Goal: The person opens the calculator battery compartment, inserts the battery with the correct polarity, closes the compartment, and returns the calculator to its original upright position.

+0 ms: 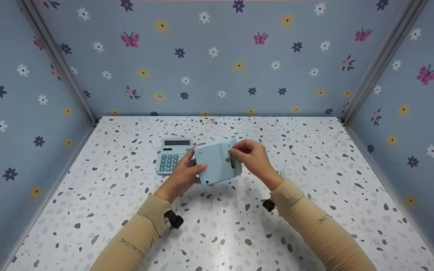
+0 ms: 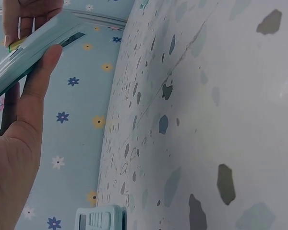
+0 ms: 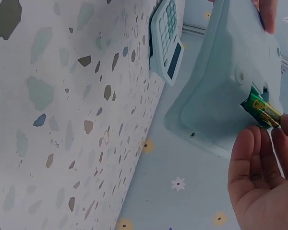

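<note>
A light blue calculator (image 1: 215, 162) is held up off the table with its back turned toward the head camera. My left hand (image 1: 183, 175) grips its left edge, thumb across the back. At the calculator's right end, my right hand (image 1: 252, 156) pinches a green battery (image 3: 263, 109) with GP lettering. The battery sits tilted at the open battery slot, one end sticking out in the right wrist view. My right thumb is on the battery's near end, with the other fingers (image 3: 259, 153) just below it.
A second light blue calculator (image 1: 177, 143) lies face up on the speckled table (image 1: 217, 241), behind my left hand. A small light blue piece (image 1: 282, 173) shows partly from behind my right wrist. Flowered panels (image 1: 217, 56) enclose the back and sides.
</note>
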The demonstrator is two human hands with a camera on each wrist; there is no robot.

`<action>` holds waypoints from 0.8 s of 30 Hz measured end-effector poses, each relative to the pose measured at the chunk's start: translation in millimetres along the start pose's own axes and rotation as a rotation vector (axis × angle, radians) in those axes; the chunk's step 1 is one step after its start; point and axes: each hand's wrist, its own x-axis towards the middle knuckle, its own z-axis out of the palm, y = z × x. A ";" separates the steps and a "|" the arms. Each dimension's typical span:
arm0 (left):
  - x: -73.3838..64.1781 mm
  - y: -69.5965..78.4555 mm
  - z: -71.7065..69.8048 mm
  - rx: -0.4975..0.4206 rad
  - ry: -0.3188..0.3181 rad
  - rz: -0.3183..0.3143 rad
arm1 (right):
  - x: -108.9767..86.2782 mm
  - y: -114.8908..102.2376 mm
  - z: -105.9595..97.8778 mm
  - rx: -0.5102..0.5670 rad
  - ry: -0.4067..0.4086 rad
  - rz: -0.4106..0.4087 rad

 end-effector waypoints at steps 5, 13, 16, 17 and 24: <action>0.4 -1.3 -1.1 -0.001 -0.005 0.009 | 3.0 1.4 -0.9 0.015 0.007 0.112; -1.6 0.0 -0.4 0.009 0.006 0.012 | 5.8 -0.9 -3.6 0.035 -0.055 0.261; -3.2 1.3 -0.2 0.006 -0.005 0.022 | 4.8 -2.2 -4.6 0.090 -0.115 0.312; -3.6 1.6 -0.3 0.003 -0.009 0.025 | 4.4 -2.6 -4.8 0.110 -0.132 0.328; -3.4 1.4 -1.9 0.002 -0.018 0.034 | 3.7 -5.4 -5.1 0.164 -0.187 0.405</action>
